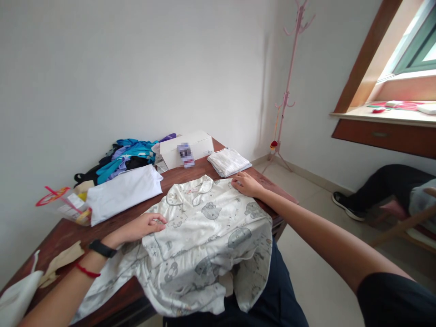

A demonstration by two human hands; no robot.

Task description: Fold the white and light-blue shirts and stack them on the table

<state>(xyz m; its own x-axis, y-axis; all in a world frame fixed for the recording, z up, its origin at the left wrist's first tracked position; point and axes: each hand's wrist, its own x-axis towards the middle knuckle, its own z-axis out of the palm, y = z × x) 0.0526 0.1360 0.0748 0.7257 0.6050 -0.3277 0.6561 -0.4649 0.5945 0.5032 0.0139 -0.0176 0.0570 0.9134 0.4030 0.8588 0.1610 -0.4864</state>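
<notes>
A white pajama shirt (207, 227) with grey cartoon animal prints lies spread on the dark wooden table, its collar toward the far side. The lower part drapes over the near table edge onto my lap. My left hand (151, 225) rests on the shirt's left side near a sleeve, fingers slightly bent and apart. On the opposite shoulder, my right hand (248, 185) lies with its fingers loosely spread over the cloth. Just beyond that hand sits a folded white garment (229, 162).
A folded white cloth (124, 193), a clear plastic cup (76, 206) with a straw, a clothes pile (131, 156) and a white box (200, 141) stand along the table's back. A pink coat rack (289, 86) is in the corner. Another person's legs (378, 184) show at right.
</notes>
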